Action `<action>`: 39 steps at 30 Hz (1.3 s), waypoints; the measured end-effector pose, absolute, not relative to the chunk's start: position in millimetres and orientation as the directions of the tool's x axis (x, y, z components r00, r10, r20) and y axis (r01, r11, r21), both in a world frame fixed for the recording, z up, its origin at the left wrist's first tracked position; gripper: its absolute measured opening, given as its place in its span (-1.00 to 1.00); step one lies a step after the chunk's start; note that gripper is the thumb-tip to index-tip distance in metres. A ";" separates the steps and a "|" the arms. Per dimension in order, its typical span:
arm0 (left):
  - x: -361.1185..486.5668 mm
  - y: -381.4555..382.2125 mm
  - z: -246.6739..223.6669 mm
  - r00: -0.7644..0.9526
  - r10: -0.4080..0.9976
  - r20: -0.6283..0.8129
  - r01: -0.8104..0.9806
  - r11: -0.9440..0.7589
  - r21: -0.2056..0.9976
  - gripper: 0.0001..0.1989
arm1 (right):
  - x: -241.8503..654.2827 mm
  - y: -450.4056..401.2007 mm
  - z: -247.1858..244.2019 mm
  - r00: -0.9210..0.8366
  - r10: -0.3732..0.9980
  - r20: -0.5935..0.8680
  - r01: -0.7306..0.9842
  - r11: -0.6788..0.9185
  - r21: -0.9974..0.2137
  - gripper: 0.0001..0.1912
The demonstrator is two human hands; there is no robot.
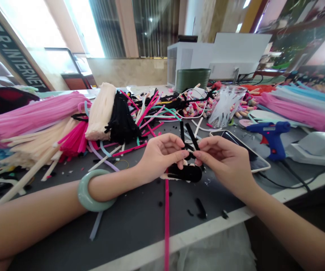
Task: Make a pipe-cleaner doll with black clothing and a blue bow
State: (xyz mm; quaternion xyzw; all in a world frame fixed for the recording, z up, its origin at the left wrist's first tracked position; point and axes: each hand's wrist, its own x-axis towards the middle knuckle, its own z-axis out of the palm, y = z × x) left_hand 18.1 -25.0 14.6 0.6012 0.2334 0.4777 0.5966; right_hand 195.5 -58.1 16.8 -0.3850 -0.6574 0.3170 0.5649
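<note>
Both my hands are pinched close together over the dark table. My left hand (162,153) holds a black chenille stem (182,132) between thumb and fingers, its end pointing up. A second black stem length (191,134) leans beside it in the pinch of my right hand (226,156). Whether the two lengths are one bent stem, I cannot tell, as my fingertips cover their lower ends. Just below my fingers lies a rounded black piece (189,174) with whitish bits along its edge. A deep pink stem (166,222) runs from there over the table's front edge.
Bundles of pink (32,113), cream (102,109) and black stems (123,116) lie left. A blue glue gun (271,131), a phone (252,154) and a white power block (315,146) sit right. Behind stand a clear cup of glue sticks (226,107) and a green pot (193,79).
</note>
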 end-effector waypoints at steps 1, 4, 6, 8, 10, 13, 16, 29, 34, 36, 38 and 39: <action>18.2 -25.0 14.5 0.435 0.851 0.296 -0.290 -0.179 0.940 -0.78 | 195.3 -58.1 16.8 -0.064 0.861 0.504 0.167 0.507 -0.846 -0.89; 18.4 -24.9 14.6 0.444 0.848 0.288 -0.282 -0.172 0.944 -0.73 | 195.3 -58.3 16.2 -0.054 0.853 0.520 0.199 0.519 -0.831 -0.91; 18.4 -24.7 14.9 0.451 0.846 0.283 -0.266 -0.176 0.948 -0.72 | 195.5 -58.6 15.5 -0.049 0.848 0.528 0.212 0.525 -0.824 -0.92; 18.0 -24.6 15.3 0.455 0.844 0.285 -0.247 -0.187 0.951 -0.71 | 195.7 -59.0 15.0 -0.046 0.846 0.532 0.223 0.527 -0.820 -0.93; 17.5 -24.7 15.7 0.463 0.840 0.285 -0.226 -0.199 0.954 -0.73 | 195.9 -59.4 14.8 -0.045 0.851 0.524 0.233 0.519 -0.823 -0.93; 16.9 -25.2 15.6 0.467 0.839 0.278 -0.188 -0.213 0.959 -0.76 | 196.1 -59.7 14.7 -0.051 0.860 0.508 0.248 0.504 -0.827 -0.95; 17.0 -26.2 14.7 0.464 0.841 0.280 -0.162 -0.230 0.960 -0.76 | 196.2 -59.3 14.3 -0.054 0.859 0.509 0.255 0.504 -0.825 -0.96; 17.8 -23.7 13.6 0.504 0.811 0.298 -0.250 -0.193 0.949 -0.80 | 197.3 -60.9 14.8 -0.085 0.824 0.561 0.368 0.549 -0.751 -0.93; 15.6 -22.3 13.6 0.517 0.818 0.251 -0.283 -0.114 0.952 -0.81 | 198.2 -59.3 15.3 -0.132 0.797 0.589 0.446 0.578 -0.683 -0.89; 15.0 -21.7 12.5 0.513 0.824 0.242 -0.280 -0.105 0.954 -0.77 | 198.7 -58.7 15.1 -0.155 0.786 0.599 0.469 0.592 -0.655 -0.87; 14.6 -21.0 11.1 0.500 0.835 0.231 -0.273 -0.101 0.957 -0.76 | 198.9 -58.5 15.1 -0.160 0.796 0.584 0.452 0.585 -0.673 -0.87; 14.4 -20.7 10.5 0.496 0.839 0.223 -0.269 -0.096 0.958 -0.77 | 198.9 -58.6 15.4 -0.154 0.808 0.569 0.430 0.573 -0.698 -0.87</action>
